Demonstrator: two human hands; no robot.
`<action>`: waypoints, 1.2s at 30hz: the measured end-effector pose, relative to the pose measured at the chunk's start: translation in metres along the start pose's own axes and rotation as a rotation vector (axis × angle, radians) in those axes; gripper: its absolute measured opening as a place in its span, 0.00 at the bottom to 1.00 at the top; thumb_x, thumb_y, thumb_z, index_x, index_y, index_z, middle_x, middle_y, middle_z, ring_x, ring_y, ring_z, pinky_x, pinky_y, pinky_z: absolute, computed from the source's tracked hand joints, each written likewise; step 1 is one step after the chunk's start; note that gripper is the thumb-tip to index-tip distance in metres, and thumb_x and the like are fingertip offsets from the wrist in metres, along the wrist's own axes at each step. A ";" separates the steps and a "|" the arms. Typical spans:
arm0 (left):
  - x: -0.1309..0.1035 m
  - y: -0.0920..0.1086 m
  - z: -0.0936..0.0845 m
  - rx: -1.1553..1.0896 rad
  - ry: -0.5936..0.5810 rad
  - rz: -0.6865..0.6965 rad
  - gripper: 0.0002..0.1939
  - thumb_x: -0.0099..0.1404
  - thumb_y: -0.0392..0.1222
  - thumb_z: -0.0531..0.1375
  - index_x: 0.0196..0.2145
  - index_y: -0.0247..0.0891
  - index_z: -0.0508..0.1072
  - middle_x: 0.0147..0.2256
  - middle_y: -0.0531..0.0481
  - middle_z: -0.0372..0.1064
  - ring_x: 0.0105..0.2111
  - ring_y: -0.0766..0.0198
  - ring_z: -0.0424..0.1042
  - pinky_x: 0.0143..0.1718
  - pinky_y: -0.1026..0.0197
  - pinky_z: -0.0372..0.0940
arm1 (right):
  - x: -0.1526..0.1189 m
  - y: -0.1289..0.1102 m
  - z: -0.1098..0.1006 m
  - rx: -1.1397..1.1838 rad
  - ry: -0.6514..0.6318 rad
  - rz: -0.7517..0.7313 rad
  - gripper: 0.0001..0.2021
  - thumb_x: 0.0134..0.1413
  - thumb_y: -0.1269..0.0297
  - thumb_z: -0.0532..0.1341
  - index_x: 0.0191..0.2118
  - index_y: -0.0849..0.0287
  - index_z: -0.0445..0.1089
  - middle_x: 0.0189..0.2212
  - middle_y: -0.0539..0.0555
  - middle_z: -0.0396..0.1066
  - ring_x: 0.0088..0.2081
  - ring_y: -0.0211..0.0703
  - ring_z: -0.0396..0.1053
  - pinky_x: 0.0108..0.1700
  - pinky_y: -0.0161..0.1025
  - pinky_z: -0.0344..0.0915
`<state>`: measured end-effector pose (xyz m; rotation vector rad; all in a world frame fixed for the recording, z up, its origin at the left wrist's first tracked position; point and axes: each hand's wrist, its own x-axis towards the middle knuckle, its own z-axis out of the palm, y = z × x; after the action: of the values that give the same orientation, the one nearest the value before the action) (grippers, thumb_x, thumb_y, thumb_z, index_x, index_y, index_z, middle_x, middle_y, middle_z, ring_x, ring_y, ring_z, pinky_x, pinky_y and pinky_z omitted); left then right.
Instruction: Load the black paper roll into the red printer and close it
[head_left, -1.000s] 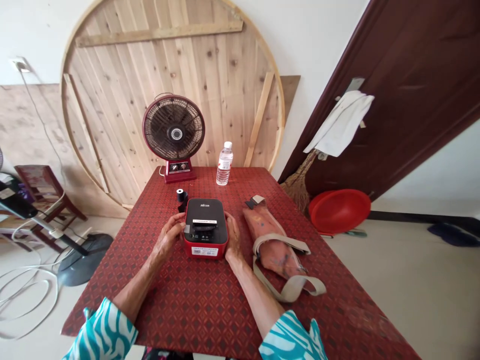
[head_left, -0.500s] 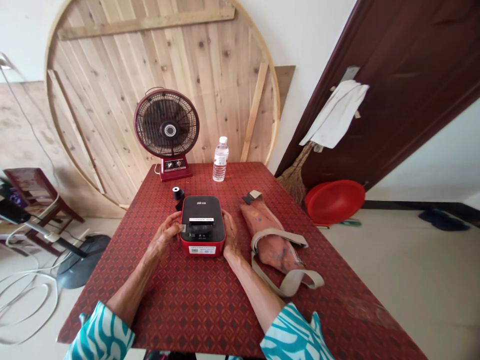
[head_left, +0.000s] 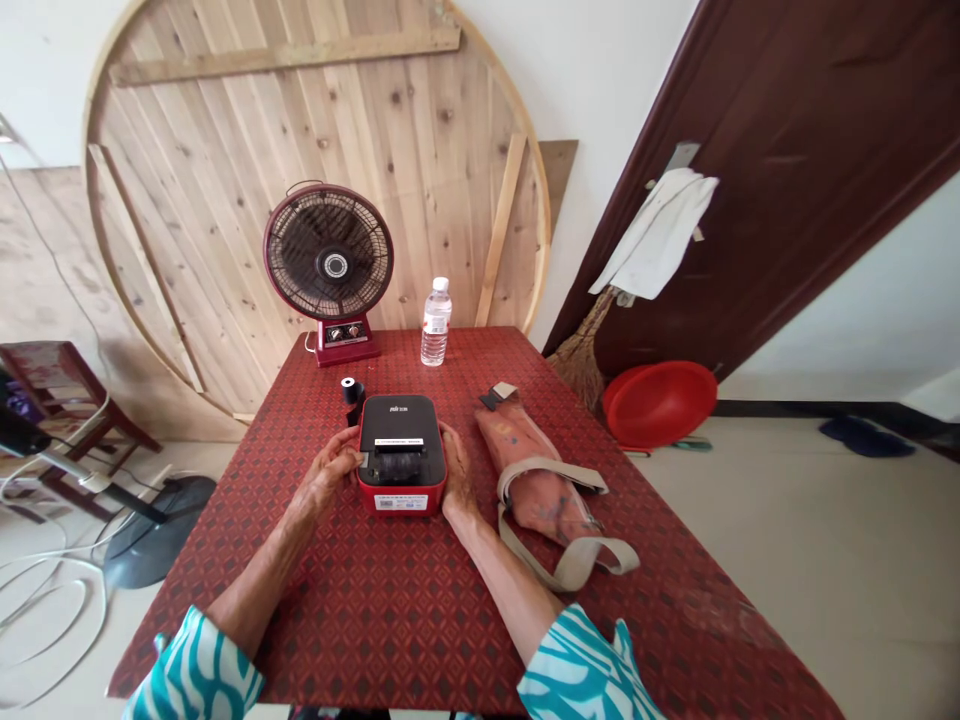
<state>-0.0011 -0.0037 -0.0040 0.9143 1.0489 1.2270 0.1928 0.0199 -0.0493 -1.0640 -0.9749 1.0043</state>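
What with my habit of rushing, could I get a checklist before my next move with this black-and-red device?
1. Left hand at the device's left side: ok.
2. Right hand at its right side: ok.
3. Bottle upright and capped: ok.
4. Table free to the right: not ok, pouch there.
5. Black strip clear of the device: cannot tell.
6. Device switched on: cannot tell.

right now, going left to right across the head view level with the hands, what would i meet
black round stand base, left hand, red and black device, right hand, orange-pink pouch
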 end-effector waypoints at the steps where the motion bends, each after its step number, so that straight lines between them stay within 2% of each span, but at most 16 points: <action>1: 0.001 -0.002 -0.001 0.010 0.005 0.003 0.32 0.46 0.44 0.66 0.50 0.37 0.67 0.22 0.59 0.63 0.19 0.71 0.62 0.23 0.67 0.55 | 0.000 -0.001 0.000 0.006 0.003 0.003 0.23 0.57 0.47 0.51 0.48 0.57 0.69 0.49 0.55 0.73 0.51 0.48 0.68 0.52 0.45 0.62; 6: 0.006 -0.007 -0.002 0.031 0.040 0.035 0.30 0.45 0.43 0.66 0.47 0.36 0.68 0.20 0.60 0.60 0.17 0.72 0.58 0.21 0.67 0.53 | -0.003 -0.004 0.001 0.016 -0.011 -0.032 0.23 0.57 0.47 0.51 0.48 0.57 0.69 0.49 0.55 0.73 0.50 0.48 0.68 0.51 0.44 0.63; 14: -0.002 0.000 0.003 0.024 0.021 0.051 0.30 0.46 0.43 0.66 0.48 0.36 0.68 0.21 0.59 0.62 0.18 0.72 0.59 0.22 0.67 0.54 | -0.002 -0.004 0.000 -0.022 -0.022 -0.064 0.24 0.57 0.45 0.50 0.49 0.57 0.68 0.48 0.56 0.73 0.50 0.48 0.68 0.51 0.44 0.63; 18: -0.005 0.016 0.002 0.165 -0.009 0.086 0.27 0.48 0.44 0.65 0.48 0.35 0.70 0.22 0.57 0.64 0.19 0.70 0.60 0.23 0.66 0.55 | 0.001 0.001 0.000 0.001 -0.015 -0.071 0.24 0.56 0.45 0.51 0.48 0.57 0.69 0.47 0.55 0.73 0.50 0.48 0.69 0.51 0.44 0.63; 22: 0.001 0.047 0.015 0.497 -0.015 0.301 0.17 0.52 0.44 0.64 0.40 0.36 0.76 0.21 0.55 0.65 0.21 0.68 0.61 0.24 0.65 0.55 | 0.005 0.006 -0.001 -0.014 -0.019 -0.106 0.23 0.57 0.46 0.51 0.48 0.56 0.70 0.48 0.55 0.73 0.51 0.47 0.68 0.53 0.44 0.62; 24: 0.012 0.059 0.029 0.706 -0.088 0.422 0.11 0.54 0.44 0.63 0.36 0.39 0.78 0.25 0.52 0.70 0.24 0.65 0.65 0.28 0.63 0.58 | 0.007 0.009 -0.001 -0.013 -0.014 -0.126 0.23 0.56 0.46 0.52 0.48 0.56 0.70 0.48 0.55 0.72 0.51 0.47 0.67 0.54 0.44 0.61; 26: 0.026 0.064 0.046 0.952 -0.247 0.490 0.08 0.54 0.40 0.61 0.32 0.43 0.79 0.32 0.49 0.74 0.31 0.60 0.69 0.35 0.61 0.61 | 0.009 0.011 0.000 0.003 -0.005 -0.140 0.21 0.56 0.48 0.53 0.47 0.56 0.71 0.47 0.54 0.73 0.50 0.47 0.68 0.54 0.45 0.62; 28: 0.043 0.064 0.061 1.230 -0.415 0.455 0.09 0.52 0.35 0.60 0.30 0.44 0.78 0.33 0.48 0.75 0.35 0.56 0.71 0.39 0.59 0.62 | 0.010 0.013 0.001 0.015 0.003 -0.143 0.20 0.56 0.50 0.53 0.46 0.55 0.71 0.47 0.54 0.73 0.50 0.47 0.68 0.54 0.46 0.62; 30: 0.059 0.062 0.070 1.429 -0.531 0.370 0.10 0.49 0.32 0.60 0.28 0.43 0.78 0.31 0.46 0.75 0.34 0.53 0.72 0.38 0.57 0.61 | 0.011 0.013 0.002 0.015 0.005 -0.133 0.19 0.56 0.51 0.53 0.46 0.55 0.71 0.46 0.54 0.73 0.50 0.47 0.68 0.54 0.46 0.61; 33: 0.075 0.059 0.076 1.520 -0.614 0.290 0.09 0.45 0.31 0.61 0.24 0.42 0.76 0.25 0.47 0.74 0.29 0.53 0.71 0.33 0.58 0.61 | 0.011 0.011 0.003 0.019 -0.005 -0.119 0.19 0.56 0.52 0.52 0.46 0.56 0.71 0.46 0.55 0.73 0.49 0.46 0.68 0.55 0.45 0.61; 36: 0.079 0.060 0.076 1.539 -0.666 0.265 0.07 0.45 0.31 0.61 0.21 0.42 0.75 0.21 0.50 0.71 0.25 0.56 0.70 0.29 0.61 0.60 | 0.010 0.009 0.003 0.027 -0.004 -0.119 0.19 0.57 0.53 0.51 0.47 0.57 0.70 0.46 0.56 0.72 0.50 0.46 0.68 0.55 0.45 0.61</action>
<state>0.0579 0.0832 0.0645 2.4540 1.2201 -0.0109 0.1906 0.0319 -0.0562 -0.9713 -1.0133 0.9198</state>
